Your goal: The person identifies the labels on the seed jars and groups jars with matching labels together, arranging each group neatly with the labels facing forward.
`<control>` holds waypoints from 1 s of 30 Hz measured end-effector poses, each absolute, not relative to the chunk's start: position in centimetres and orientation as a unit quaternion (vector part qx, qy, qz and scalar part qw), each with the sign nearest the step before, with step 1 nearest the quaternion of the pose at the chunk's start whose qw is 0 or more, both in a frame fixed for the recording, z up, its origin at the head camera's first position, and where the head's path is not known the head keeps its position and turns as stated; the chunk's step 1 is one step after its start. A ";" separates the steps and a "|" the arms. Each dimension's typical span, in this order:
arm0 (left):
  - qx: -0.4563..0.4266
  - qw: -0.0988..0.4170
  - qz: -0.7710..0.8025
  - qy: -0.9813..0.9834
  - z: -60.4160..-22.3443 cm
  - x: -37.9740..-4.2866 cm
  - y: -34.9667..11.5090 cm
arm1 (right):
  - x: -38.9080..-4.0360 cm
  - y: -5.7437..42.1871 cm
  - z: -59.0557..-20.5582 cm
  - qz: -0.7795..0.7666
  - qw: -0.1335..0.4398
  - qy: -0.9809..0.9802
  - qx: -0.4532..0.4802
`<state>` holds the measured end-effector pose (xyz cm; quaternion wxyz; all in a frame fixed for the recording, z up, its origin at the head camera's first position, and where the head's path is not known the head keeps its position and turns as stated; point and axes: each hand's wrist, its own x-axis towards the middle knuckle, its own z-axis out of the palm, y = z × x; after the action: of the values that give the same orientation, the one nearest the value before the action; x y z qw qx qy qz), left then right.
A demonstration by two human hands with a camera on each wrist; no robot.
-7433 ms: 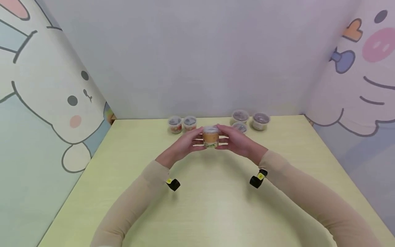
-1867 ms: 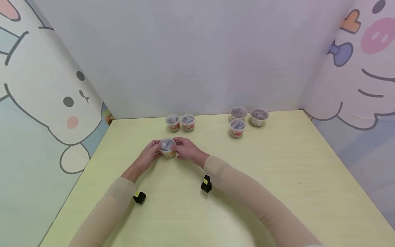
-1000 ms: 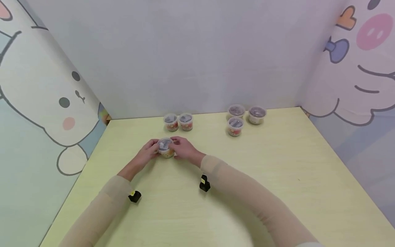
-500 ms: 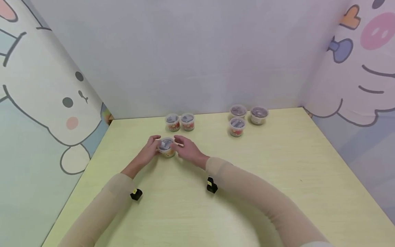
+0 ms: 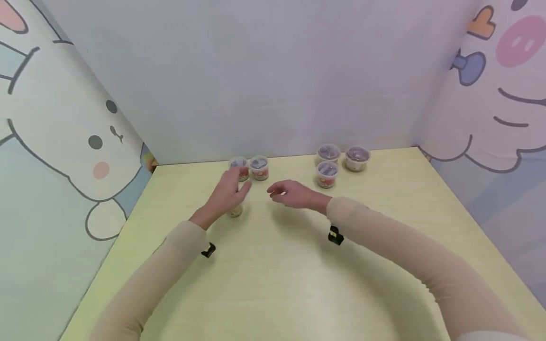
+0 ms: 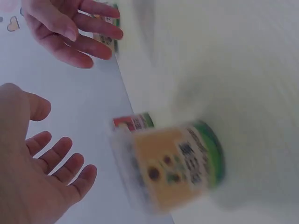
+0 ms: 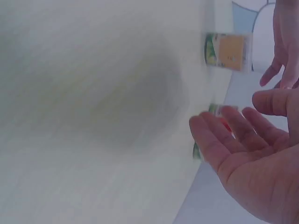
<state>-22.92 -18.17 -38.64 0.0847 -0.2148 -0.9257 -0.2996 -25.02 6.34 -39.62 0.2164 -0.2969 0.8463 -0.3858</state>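
A clear-lidded tub with an orange label (image 5: 235, 210) (image 6: 175, 170) stands upright on the table, partly hidden in the head view beneath my left hand (image 5: 225, 193). That hand is raised above the tub and apart from it, fingers relaxed and holding nothing. My right hand (image 5: 294, 194) (image 7: 254, 156) hovers to the right of it over the table, its fingers loosely bent and nothing in them. Behind the left hand stand two red-labelled tubs, one partly covered by its fingers (image 5: 243, 170), the other (image 5: 259, 168) in full view.
At the back right, a red-labelled tub (image 5: 327, 174) stands in front of two wider tubs, one behind it (image 5: 328, 152) and one to the right (image 5: 357, 159). The pale yellow table (image 5: 273, 284) ends at a plain back wall (image 5: 273, 85). Cartoon-printed panels flank both sides.
Earlier both hands held the orange-labelled tub up in the middle, then set it down at the left. They have now let go; the right hand has moved right, the left up and forward.
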 end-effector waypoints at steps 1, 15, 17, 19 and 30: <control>-0.227 0.080 -0.292 -0.925 -38.5 -23.3 -17.1 | -25.5 7.4 -39.3 -0.377 0.237 0.844 -0.299; -0.249 -0.086 -0.316 -0.912 -36.1 -27.3 -2.8 | -29.8 23.3 -32.1 -0.215 0.463 0.837 -0.199; -0.250 -0.104 -0.332 -0.904 -36.1 -27.8 -1.0 | -30.3 24.8 -31.3 -0.206 0.435 0.856 -0.190; -0.242 -0.135 -0.369 -0.887 -36.1 -28.2 0.5 | -30.7 26.2 -30.8 -0.201 0.402 0.875 -0.179; -0.144 -0.161 -0.556 -0.802 -37.9 -30.2 8.0 | -32.8 29.9 -34.0 -0.262 0.150 0.949 -0.095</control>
<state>-30.22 7.99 -37.91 -0.1614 -0.1443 -0.8024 -0.5562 -32.83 29.89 -33.97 0.1496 -0.0953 0.9488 -0.2615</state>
